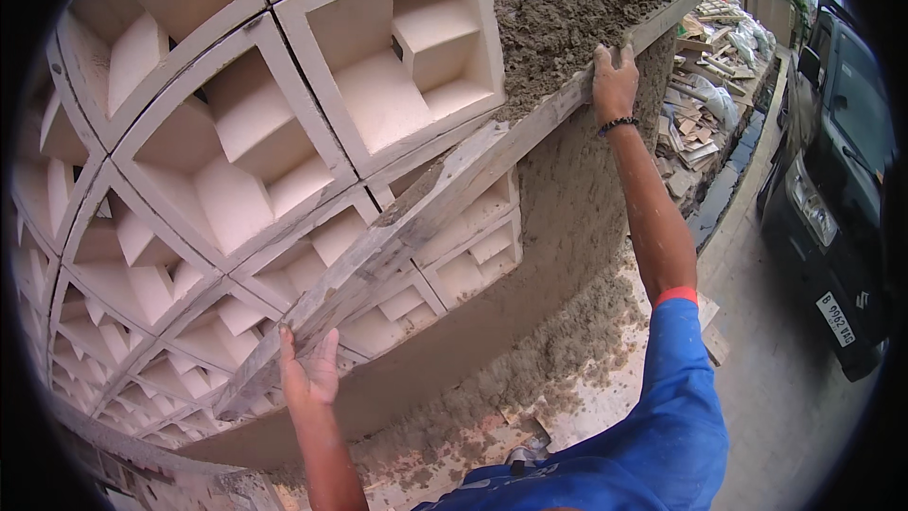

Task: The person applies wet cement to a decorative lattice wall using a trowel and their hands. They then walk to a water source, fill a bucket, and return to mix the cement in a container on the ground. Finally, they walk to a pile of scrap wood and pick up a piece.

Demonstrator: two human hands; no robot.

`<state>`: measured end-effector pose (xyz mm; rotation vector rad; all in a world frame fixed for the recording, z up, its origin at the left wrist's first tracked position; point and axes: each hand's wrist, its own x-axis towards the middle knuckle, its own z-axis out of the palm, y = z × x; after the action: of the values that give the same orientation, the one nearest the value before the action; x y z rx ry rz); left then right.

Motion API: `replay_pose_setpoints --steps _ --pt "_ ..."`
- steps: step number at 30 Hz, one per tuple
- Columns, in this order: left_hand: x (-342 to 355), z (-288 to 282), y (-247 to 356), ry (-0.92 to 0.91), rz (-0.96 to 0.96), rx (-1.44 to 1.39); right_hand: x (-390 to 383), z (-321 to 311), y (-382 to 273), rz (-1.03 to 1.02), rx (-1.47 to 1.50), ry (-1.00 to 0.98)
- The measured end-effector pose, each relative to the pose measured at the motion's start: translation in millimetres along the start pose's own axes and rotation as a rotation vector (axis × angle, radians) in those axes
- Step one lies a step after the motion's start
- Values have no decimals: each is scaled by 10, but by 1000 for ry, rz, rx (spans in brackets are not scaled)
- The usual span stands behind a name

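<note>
A long, mortar-stained wooden board (pixel 416 216) slants across the wall of pale, cream breeze blocks (pixel 249 147) and rough wet mortar (pixel 567 14). My right hand (pixel 614 85) grips the board high on the right, beside the mortar-covered column. My left hand (pixel 307 369) is at the board's lower part, palm up, fingers apart and extended against its edge. A smoother grey mortar band (pixel 445 341) runs below the blocks, partly behind the board.
Fallen mortar (pixel 539 369) lies along the wall's base below me. A heap of broken boards, rubble and white sacks (pixel 714 90) lines the right side. A dark car (pixel 832 180) stands on the concrete driveway (pixel 776 341) to my right.
</note>
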<state>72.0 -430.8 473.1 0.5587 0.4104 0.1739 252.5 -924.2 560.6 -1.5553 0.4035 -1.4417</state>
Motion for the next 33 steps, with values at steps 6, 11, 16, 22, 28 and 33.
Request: replay_pose_setpoints --steps 6,11,16,22,28,33 --pt "-64 325 -107 -160 -8 -22 556 -43 -199 -54 -48 63" --pt "19 169 -29 -162 -14 -50 378 -47 -194 -1 9 -46" --pt "-34 214 50 -140 8 -23 348 65 -298 -21 -49 49" --pt "-62 483 -147 -284 -85 -85 913 13 -555 -111 -91 55" --pt "-8 230 -47 -147 -66 -70 436 40 -482 -46 -30 -16" --pt "-27 276 56 -185 -105 -100 552 76 -610 -72 -26 3"
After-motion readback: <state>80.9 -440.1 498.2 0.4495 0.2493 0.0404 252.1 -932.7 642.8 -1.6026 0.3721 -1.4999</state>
